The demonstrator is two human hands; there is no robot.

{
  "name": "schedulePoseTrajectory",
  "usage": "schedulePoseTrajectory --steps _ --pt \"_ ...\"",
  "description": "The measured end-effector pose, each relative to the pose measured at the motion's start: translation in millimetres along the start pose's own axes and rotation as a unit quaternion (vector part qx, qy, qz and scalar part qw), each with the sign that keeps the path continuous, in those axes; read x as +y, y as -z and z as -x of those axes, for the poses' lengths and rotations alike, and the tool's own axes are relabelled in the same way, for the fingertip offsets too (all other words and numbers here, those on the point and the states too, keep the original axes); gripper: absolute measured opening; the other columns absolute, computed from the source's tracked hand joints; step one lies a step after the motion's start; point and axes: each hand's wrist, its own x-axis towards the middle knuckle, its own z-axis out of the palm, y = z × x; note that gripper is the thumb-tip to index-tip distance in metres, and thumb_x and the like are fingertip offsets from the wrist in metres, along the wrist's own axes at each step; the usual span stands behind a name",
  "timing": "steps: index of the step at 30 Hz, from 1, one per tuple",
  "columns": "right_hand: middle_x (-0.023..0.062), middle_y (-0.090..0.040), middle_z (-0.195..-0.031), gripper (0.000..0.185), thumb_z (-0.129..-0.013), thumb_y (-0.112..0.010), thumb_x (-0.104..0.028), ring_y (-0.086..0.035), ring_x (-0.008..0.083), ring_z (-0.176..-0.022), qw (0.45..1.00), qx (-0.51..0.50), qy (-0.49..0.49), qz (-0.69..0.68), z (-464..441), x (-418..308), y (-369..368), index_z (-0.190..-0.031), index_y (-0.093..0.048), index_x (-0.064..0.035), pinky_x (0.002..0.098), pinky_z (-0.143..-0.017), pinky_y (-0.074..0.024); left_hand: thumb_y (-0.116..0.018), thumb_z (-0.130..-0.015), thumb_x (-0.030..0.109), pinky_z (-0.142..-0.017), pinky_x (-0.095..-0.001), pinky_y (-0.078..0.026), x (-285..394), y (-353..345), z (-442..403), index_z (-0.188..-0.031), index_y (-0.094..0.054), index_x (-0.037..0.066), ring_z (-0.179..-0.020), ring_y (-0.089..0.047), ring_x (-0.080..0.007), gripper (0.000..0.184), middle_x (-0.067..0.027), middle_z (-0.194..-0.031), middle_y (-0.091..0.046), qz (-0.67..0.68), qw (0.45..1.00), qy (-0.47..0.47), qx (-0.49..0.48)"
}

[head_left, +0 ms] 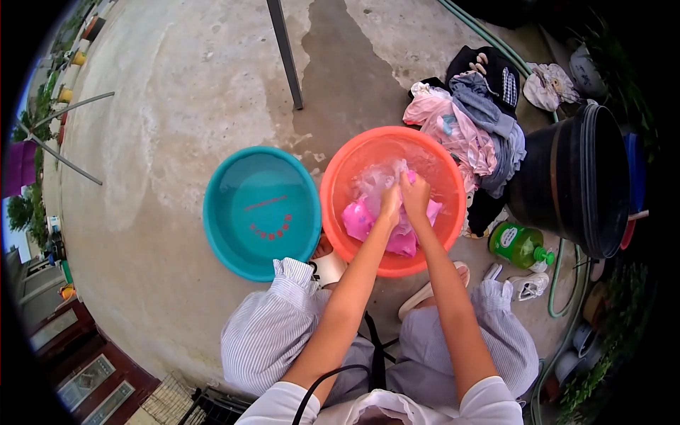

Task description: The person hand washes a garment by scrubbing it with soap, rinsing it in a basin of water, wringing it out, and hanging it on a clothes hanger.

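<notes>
An orange basin (pixel 331 212) stands on the concrete between my feet, with soapy water and a pink and white garment (pixel 361 218) in it. My left hand (pixel 390 204) is closed on the wet cloth near the middle of the basin. Right beside it, my right hand (pixel 415 193) grips the same garment, with a bit of pink showing at its fingers. A teal basin (pixel 262 159) of water sits to the left, next to the orange one.
A heap of clothes (pixel 467 127) lies at the upper right. Black tubs (pixel 567 177), a green detergent bottle (pixel 520 246), white shoes (pixel 529 285) and a green hose (pixel 559 297) are on the right. A metal pole (pixel 285 57) rises beyond the basins.
</notes>
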Motion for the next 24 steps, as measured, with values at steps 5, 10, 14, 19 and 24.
schedulePoseTrajectory --steps 5,10,14,19,24 --pt "0.0236 -0.053 -0.057 0.039 -0.078 -0.057 -0.032 -0.054 0.0407 -0.057 0.981 0.017 -0.175 -0.079 -25 38 -6 -0.061 -0.052 0.0027 0.0455 -0.053 -0.0413 -0.050 -0.085 0.031 -0.074 -0.0289 -0.044 2 -10 -3 -0.104 -0.053 -0.001 -0.085 -0.054 -0.0160 0.038 -0.0070 -0.096 -0.056 0.016 0.997 -0.062 0.039" --pt "0.0257 -0.057 -0.078 0.028 -0.079 -0.053 -0.025 -0.056 0.0403 -0.077 0.987 -0.136 -0.038 0.073 4 56 4 -0.079 -0.053 0.0029 0.0470 -0.066 -0.0436 -0.050 -0.085 0.026 -0.067 -0.0321 -0.049 6 87 -60 -0.102 -0.053 0.000 -0.078 -0.057 -0.0188 0.030 -0.0080 -0.091 -0.057 -0.031 0.996 -0.052 0.058" --pt "0.0229 -0.059 -0.080 0.023 -0.077 -0.052 -0.020 -0.057 0.0396 -0.077 0.985 -0.098 -0.050 0.133 13 72 -14 -0.079 -0.055 0.0019 0.0471 -0.069 -0.0447 -0.051 -0.084 0.022 -0.066 -0.0330 -0.049 13 78 -36 -0.101 -0.053 0.002 -0.079 -0.057 -0.0198 0.027 -0.0087 -0.089 -0.057 -0.064 0.993 -0.063 0.082" --pt "0.0255 -0.057 -0.071 0.028 -0.078 -0.054 -0.024 -0.056 0.0411 -0.071 0.997 -0.004 -0.077 0.022 2 69 -25 -0.076 -0.060 0.0030 0.0452 -0.062 -0.0436 -0.053 -0.081 0.021 -0.062 -0.0304 -0.045 24 60 -19 -0.090 -0.056 0.004 -0.071 -0.054 -0.0161 0.020 -0.0048 -0.083 -0.056 -0.084 0.991 -0.057 0.091" --pt "0.0205 -0.054 -0.058 0.032 -0.076 -0.062 -0.026 -0.056 0.0330 -0.053 0.992 -0.044 0.035 -0.117 24 -14 3 -0.065 -0.056 0.0027 0.0390 -0.048 -0.0403 -0.047 -0.085 0.031 -0.070 -0.0326 -0.046 30 23 1 -0.103 -0.053 0.002 -0.080 -0.056 -0.0187 0.035 -0.0074 -0.094 -0.056 -0.220 0.969 -0.036 0.105"
